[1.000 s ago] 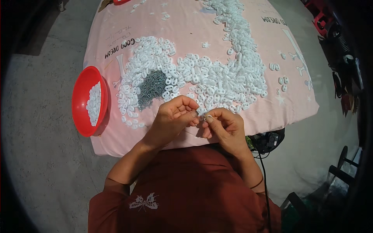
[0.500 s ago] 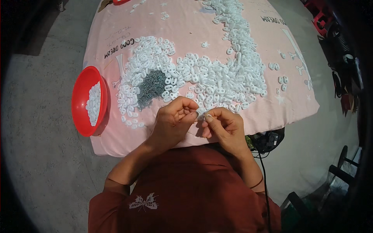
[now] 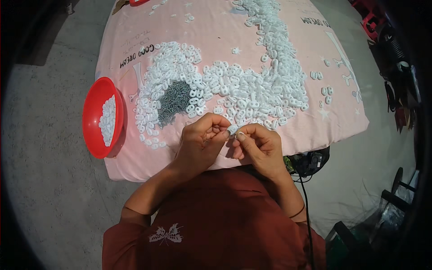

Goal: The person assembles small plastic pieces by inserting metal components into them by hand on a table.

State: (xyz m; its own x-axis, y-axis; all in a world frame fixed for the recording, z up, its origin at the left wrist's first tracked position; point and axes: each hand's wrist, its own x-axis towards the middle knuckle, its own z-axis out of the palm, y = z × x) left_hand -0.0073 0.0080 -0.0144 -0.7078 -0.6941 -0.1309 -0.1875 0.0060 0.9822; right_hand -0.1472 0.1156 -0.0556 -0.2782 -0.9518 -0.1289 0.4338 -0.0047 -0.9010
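Note:
A small white oval plastic piece (image 3: 232, 129) is pinched at the fingertips of my left hand (image 3: 201, 143), its thumb and forefinger closed together. My right hand (image 3: 262, 147) meets it from the other side, thumb and forefinger pressed together; what lies between them is too small to make out. Just beyond my hands spreads a large heap of white oval two-hole plastic pieces (image 3: 252, 92). To the left, more white pieces (image 3: 173, 58) partly ring a pile of small grey screws (image 3: 175, 100).
A red bowl (image 3: 90, 121) holding white pieces stands at the left edge of the pink cloth (image 3: 121, 157). A strip of white pieces runs to the far side. A few loose ones (image 3: 326, 92) lie at the right. A black cable (image 3: 307, 202) hangs beside my right arm.
The white piece between my fingertips has turned slightly and shows more of its face. Both hands stay in nearly the same place.

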